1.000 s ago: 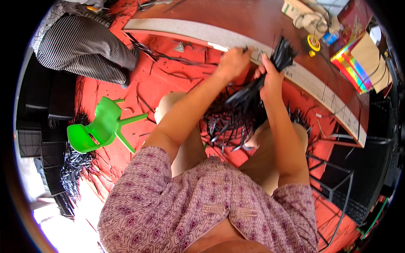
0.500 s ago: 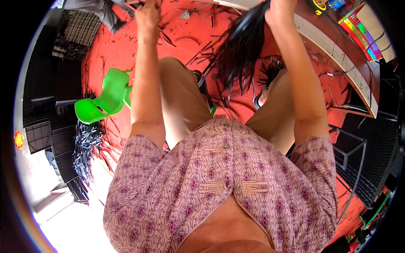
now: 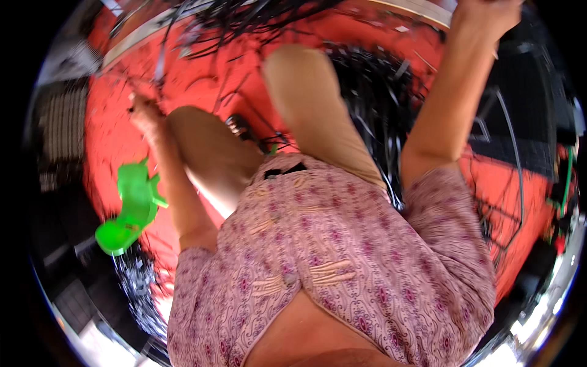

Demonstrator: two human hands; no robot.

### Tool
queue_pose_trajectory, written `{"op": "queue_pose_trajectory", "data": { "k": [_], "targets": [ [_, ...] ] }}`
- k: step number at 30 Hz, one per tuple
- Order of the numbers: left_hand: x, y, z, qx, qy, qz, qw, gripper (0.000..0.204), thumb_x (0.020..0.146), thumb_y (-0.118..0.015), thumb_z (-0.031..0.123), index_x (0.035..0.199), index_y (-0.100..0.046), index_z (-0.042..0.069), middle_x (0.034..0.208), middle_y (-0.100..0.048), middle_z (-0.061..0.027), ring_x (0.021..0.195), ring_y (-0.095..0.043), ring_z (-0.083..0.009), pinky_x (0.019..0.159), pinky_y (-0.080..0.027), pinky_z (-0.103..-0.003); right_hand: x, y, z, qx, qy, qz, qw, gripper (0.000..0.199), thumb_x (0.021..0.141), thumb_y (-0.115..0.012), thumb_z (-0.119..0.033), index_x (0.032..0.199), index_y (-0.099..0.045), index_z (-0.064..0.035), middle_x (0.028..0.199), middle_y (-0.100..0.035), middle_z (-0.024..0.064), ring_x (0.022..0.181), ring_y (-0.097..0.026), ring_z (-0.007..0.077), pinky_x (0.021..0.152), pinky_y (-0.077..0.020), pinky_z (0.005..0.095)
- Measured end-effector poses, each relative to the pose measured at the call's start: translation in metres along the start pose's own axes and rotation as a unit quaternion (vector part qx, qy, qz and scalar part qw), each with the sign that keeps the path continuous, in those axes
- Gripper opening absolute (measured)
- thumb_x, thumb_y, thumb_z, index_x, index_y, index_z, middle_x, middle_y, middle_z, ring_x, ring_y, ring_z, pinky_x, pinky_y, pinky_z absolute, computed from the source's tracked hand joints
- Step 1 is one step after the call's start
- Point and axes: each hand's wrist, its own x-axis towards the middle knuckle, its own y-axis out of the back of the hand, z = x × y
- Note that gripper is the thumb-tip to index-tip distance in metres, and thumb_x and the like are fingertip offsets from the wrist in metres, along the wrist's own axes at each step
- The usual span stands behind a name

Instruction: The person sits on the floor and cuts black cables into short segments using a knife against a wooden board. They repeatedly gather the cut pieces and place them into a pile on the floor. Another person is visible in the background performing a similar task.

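From my head view, my left hand is low over the red floor, out past my left knee. It is blurred, with a small dark spot at its fingertips, so I cannot tell whether that grip is spread or pinching something. My right hand is up at the top right, its fingertips lost at the rim; I cannot tell that grip either.

The black strips lie in a loose tangle on the floor ahead of me, near the far board. A thick heap of strips sits just beside my right leg, some strands running down along the thigh. Another shiny bunch lies by the green chair, on my left.

I judge the work to be partway along. What looks done is the gathering of strips into the heap and the bunch. What looks left is the tangle ahead and the stray bits scattered about the floor, which lie every which way. How much of it is sorted, I cannot tell through the blur.
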Motion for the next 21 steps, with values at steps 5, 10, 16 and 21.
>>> {"op": "queue_pose_trajectory", "data": {
  "k": [5,10,16,21],
  "targets": [
    [-0.005,-0.034,0.016,-0.033,0.068,-0.125,0.989,0.043,0.098,-0.046,0.031,0.061,-0.037,0.011,0.054,-0.027,0.0021,0.046,-0.023,-0.0101,0.044,-0.022,-0.027,-0.196,0.178,-0.048,-0.232,0.041,0.327,0.915,0.031,0.093,-0.052,-0.036,0.075,-0.05,-0.0103,0.065,-0.046,0.0017,0.062,-0.048,0.0169,0.061,-0.0452,0.0364],
    [0.034,-0.039,-0.013,-0.021,0.071,-0.15,0.986,0.039,0.096,-0.047,0.028,0.063,-0.04,0.009,0.054,-0.029,0.0015,0.047,-0.025,-0.0093,0.043,-0.021,-0.027,-0.323,0.272,-0.052,-0.182,0.013,0.659,0.729,0.022,0.087,-0.066,-0.024,0.081,-0.054,-0.0058,0.062,-0.047,0.003,0.051,-0.048,0.0193,0.05,-0.0478,0.0348],
    [0.032,-0.066,-0.005,0.063,0.053,-0.138,0.987,0.042,0.094,-0.049,0.028,0.059,-0.035,0.01,0.051,-0.028,0.0,0.044,-0.022,-0.0116,0.043,-0.021,-0.03,-0.367,0.293,-0.084,-0.057,0.004,0.749,0.66,0.028,0.094,-0.055,-0.036,0.081,-0.052,-0.0112,0.064,-0.045,0.0009,0.062,-0.051,0.0183,0.065,-0.0492,0.0362],
    [0.04,-0.088,-0.018,0.111,0.082,-0.135,0.981,0.046,0.095,-0.046,0.033,0.058,-0.031,0.01,0.05,-0.025,-0.0002,0.043,-0.021,-0.0128,0.042,-0.021,-0.031,-0.388,0.284,-0.13,-0.009,0.014,0.727,0.686,0.035,0.096,-0.046,-0.043,0.079,-0.048,-0.0126,0.066,-0.046,0.0029,0.066,-0.052,0.0201,0.08,-0.0466,0.0483]
  ]
}}
